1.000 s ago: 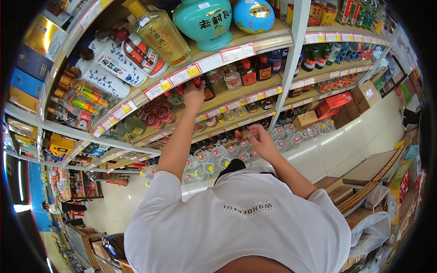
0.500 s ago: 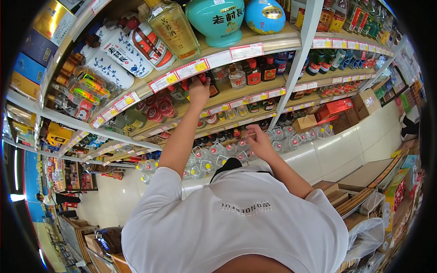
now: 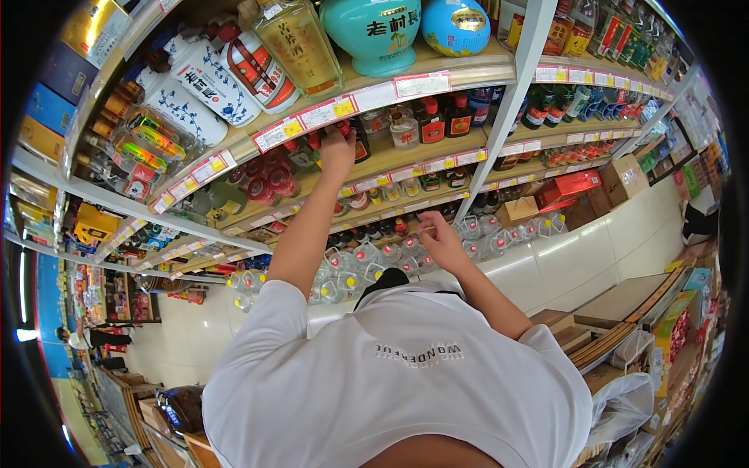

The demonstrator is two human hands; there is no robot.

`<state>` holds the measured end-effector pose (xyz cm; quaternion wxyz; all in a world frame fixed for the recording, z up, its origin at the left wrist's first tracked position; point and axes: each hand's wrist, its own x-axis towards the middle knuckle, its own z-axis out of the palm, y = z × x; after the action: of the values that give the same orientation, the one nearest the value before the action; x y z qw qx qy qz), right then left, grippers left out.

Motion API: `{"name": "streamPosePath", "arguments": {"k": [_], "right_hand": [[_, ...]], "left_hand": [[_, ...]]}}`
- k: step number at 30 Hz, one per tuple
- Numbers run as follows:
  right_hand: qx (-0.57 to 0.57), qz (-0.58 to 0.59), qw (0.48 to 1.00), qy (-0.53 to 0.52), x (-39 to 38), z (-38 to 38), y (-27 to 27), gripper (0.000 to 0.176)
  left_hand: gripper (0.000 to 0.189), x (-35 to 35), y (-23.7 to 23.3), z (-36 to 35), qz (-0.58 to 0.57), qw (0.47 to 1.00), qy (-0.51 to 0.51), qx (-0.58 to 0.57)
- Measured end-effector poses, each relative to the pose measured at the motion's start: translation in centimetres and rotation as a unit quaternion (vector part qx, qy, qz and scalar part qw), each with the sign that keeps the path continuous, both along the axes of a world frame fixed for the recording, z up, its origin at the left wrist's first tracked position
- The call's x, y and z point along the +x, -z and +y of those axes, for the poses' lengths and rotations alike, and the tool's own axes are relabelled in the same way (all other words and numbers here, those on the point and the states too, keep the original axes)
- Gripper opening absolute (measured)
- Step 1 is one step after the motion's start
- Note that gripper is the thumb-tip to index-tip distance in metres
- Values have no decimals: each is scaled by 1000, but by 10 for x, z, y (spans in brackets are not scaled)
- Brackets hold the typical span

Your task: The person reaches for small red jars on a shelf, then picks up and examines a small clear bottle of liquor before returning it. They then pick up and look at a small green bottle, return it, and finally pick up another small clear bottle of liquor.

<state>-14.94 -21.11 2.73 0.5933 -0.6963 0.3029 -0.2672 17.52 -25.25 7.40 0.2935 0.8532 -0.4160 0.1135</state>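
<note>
Left hand (image 3: 339, 154) is up at a red cap (image 3: 343, 127) on the shelf just under the price-tag strip (image 3: 328, 114) (fingertips partly hidden, can't confirm grip). Right hand (image 3: 441, 240) hangs loosely curled, bare, in front of the lower shelves near clear jugs (image 3: 367, 254) on the floor. Teal jar (image 3: 371, 40) and round blue bottle (image 3: 456, 30) side by side on the shelf above.

A single camera looks out from the wearer's head, facing forward and steeply down through a wide, rounded lens that bends straight edges and blackens the corners. The white shirt (image 3: 398, 382) sits closest, filling the lower middle; the shelves (image 3: 468, 147) curve across the top, farther off.
</note>
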Motion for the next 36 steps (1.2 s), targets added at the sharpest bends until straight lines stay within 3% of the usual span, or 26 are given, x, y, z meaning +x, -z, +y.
{"name": "streamPosePath", "arguments": {"k": [15,27,36], "right_hand": [[4,7,1000,-17,5,-2,5,33],[5,7,1000,-18,1,-5,6,34],[8,42,998,-46,-2,-7,0,36]], "left_hand": [[57,9,8,-3,42,999,30,-15],[52,3,7,-5,-21,1000,14,-11],[59,4,12,-1,-52,998,10,-41]]}}
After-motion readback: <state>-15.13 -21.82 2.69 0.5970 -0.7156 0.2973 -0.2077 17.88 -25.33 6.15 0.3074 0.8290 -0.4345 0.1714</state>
